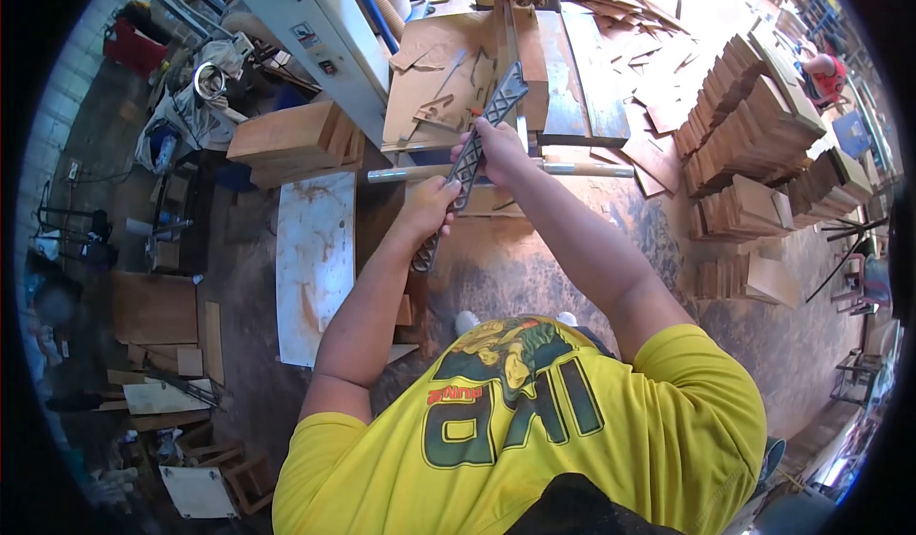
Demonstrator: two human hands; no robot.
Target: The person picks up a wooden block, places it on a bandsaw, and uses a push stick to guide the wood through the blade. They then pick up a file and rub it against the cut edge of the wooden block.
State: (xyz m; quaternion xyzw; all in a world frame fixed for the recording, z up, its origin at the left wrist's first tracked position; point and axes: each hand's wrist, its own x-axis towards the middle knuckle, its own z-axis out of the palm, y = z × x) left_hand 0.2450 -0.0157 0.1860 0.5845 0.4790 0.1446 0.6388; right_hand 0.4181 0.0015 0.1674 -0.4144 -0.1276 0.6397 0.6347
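Note:
A long, flat grey metal bar [468,168] with a lattice pattern runs diagonally in front of me. My left hand [431,209] is closed around its lower part. Farther up, my right hand [498,150] grips the same bar near a small orange piece. The bar's upper end lies over a machine table [448,39] strewn with thin wood scraps. Just right of that end stands a wooden block [532,77] beside the machine's upright blade area. A metal rail [582,168] crosses the table's front edge, below my right hand.
Stacked boards [749,120] stand at the right, with a person in red [823,75] behind them. Left of the machine are a wood stack [291,142] and a pale panel [313,258]. Loose offcuts [658,158] lie right of the table.

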